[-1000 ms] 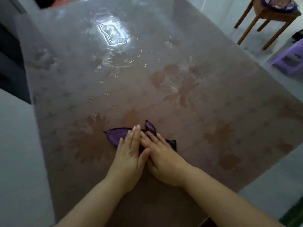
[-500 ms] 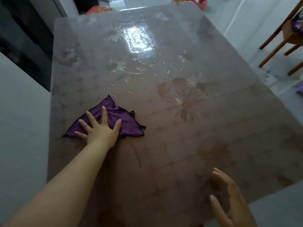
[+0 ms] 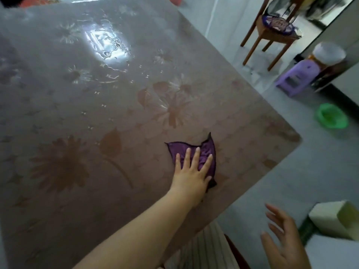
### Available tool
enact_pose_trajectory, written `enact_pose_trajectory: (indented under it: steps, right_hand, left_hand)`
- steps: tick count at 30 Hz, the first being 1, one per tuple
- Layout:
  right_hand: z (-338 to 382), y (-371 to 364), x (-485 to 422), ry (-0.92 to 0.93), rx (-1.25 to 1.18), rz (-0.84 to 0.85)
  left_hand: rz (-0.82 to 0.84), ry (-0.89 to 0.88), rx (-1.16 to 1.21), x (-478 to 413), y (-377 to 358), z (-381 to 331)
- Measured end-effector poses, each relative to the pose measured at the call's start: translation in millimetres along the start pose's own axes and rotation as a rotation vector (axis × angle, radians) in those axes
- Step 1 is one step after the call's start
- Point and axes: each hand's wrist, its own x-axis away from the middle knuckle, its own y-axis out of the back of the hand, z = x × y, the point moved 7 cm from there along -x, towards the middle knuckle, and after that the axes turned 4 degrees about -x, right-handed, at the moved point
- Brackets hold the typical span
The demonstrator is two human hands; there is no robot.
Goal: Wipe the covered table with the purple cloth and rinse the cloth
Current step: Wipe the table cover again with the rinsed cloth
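Left hand [image 3: 191, 174] presses purple cloth [image 3: 207, 150] on covered table [image 3: 77, 113], green basin [image 3: 331, 118] nearby.

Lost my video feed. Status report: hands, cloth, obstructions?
Left hand flat, pressing purple cloth on covered table. Right hand open, off the table. Nothing seen blocking the cloth.

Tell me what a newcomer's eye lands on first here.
First is the left hand, pressed flat with fingers spread on the purple cloth, near the right edge of the covered table. Next is the bright glare on the glossy cover at the far side. Off the table, the right hand hangs open over the floor, with a purple stool and green basin beyond.
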Motion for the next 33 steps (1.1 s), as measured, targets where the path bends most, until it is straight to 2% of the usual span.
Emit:
enact_pose_trajectory:
  steps: [5,9,11,15,16,18,20,22,24,26,28,33]
  right_hand:
    - [2.2,8.0,-28.6,0.083,0.016,0.046]
    - [-12.8,39.8,-67.5,0.065,-0.027,0.085]
    - [-27.1,65.5,-97.0,0.052,-0.038,0.087]
    - [-46.6,131.7,-180.2,0.125,-0.069,0.06]
    - [-46.7,151.8,-202.7,0.158,-0.067,0.067]
    - [-45.1,194.3,-246.2,0.208,-0.058,0.096]
    - [-45.0,237.5,-285.3,0.232,-0.051,0.135]
    - [-45.4,271.0,-325.3,0.223,-0.043,0.197]
    - [-56.3,288.9,-364.3,0.14,-0.04,0.254]
    - [-62.4,286.6,-393.1,0.051,-0.052,0.349]
    - [-57.2,270.7,-409.3,0.069,-0.058,0.433]
    - [-15.5,207.9,-408.4,0.436,0.05,0.644]
  left_hand:
    - [-0.206,0.191,-0.118,57.5,-15.0,64.1]
    - [-0.137,0.485,0.057,74.7,-27.9,84.5]
    - [-0.135,0.491,0.092,44.8,-22.9,48.0]
    - [-0.139,0.23,0.027,-70.6,4.7,-85.6]
    - [-0.183,0.189,0.033,-105.1,12.1,-117.0]
    - [-0.081,0.199,0.077,-165.0,19.8,-173.2]
    - [-0.078,0.195,0.096,-214.9,33.0,-215.8]
    - [-0.112,0.222,0.111,-249.9,42.0,-237.8]
    - [-0.087,0.263,0.11,-269.9,49.8,-240.5]
    - [-0.085,0.351,0.142,-280.3,58.8,-221.6]
    - [-0.124,0.516,0.181,-278.8,66.7,-180.7]
    - [-0.23,1.2,0.338,-175.9,56.5,-47.7]
